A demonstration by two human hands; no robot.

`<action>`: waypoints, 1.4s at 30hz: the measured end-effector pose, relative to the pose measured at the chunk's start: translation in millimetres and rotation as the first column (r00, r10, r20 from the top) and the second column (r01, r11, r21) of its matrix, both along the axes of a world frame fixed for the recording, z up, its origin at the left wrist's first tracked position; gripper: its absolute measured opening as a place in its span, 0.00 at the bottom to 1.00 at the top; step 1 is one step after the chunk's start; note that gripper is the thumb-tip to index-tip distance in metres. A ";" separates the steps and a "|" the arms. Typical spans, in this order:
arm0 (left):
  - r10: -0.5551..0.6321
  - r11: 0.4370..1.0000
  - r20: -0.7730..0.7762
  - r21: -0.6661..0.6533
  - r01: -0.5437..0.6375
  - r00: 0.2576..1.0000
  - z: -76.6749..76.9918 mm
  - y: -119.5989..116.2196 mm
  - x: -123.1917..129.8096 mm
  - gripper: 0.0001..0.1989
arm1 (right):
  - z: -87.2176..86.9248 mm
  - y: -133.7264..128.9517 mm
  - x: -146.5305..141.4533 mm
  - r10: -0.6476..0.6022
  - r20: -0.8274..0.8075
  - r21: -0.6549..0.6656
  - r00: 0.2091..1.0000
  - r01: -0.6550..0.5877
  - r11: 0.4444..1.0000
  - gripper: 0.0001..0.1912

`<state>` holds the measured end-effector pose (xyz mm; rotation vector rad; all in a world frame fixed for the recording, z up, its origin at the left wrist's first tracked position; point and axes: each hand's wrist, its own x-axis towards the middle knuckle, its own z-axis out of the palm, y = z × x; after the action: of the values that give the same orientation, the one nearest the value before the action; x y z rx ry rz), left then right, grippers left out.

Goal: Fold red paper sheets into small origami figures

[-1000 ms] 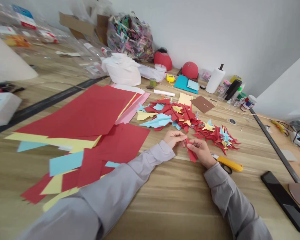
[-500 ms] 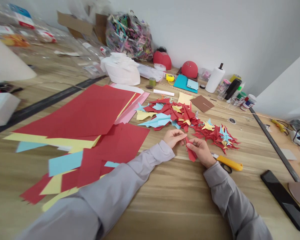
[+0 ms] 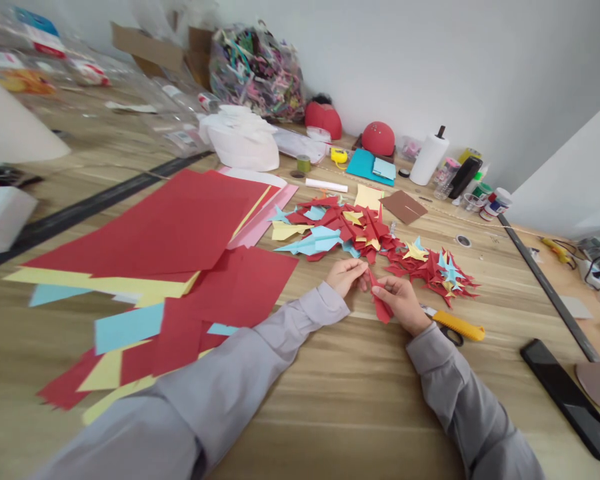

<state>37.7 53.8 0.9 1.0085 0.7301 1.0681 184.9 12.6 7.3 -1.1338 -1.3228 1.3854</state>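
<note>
Between my hands is a narrow piece of folded red paper [image 3: 381,308], its wider end pointing toward me. My left hand [image 3: 347,275] pinches its far, narrow end. My right hand [image 3: 401,300] grips the right side, thumb lying on top; the fingers beneath are partly hidden. Just beyond my hands lies a heap of folded paper planes [image 3: 343,223] in red, light blue and yellow. To its right is a second heap of small spiky folded pieces [image 3: 437,270]. A yellow utility knife [image 3: 460,325] and black-handled scissors [image 3: 453,337] rest beside my right wrist.
Red paper sheets [image 3: 155,227] and loose coloured pieces cover the left side. A black phone [image 3: 567,400] lies at right. Along the wall stand a stuffed plastic bag [image 3: 257,70], red pincushions [image 3: 379,138], a white bottle [image 3: 429,159] and several jars [image 3: 497,202].
My left hand's fingertips have drawn back slightly along the narrow end of the red paper. The right hand keeps its grip, and the view has shifted very slightly.
</note>
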 end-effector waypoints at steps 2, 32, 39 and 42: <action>-0.011 0.999 -0.045 0.038 0.013 0.999 1.2 -1.3 -0.2 0.20 | 0.5 -0.3 0.1 0.001 0.008 0.012 1.000 -0.001 1.000 0.13; -0.001 0.999 -0.081 0.051 0.006 0.997 5.9 -1.5 -3.2 0.17 | -2.6 0.9 2.2 0.034 0.040 0.049 0.999 -0.036 0.998 0.13; 0.018 0.999 -0.067 0.048 -0.015 0.998 4.7 -1.6 -1.6 0.18 | -1.8 0.9 2.6 0.022 0.047 0.055 0.999 -0.025 0.998 0.14; 0.053 0.998 -0.016 0.041 -0.052 0.998 1.6 0.6 -0.6 0.18 | -2.0 0.5 2.3 0.018 0.045 0.036 0.999 -0.020 0.999 0.15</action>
<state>37.1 54.5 2.4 1.0385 0.7549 1.1245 187.3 13.1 5.3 -1.1364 -1.3887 1.3512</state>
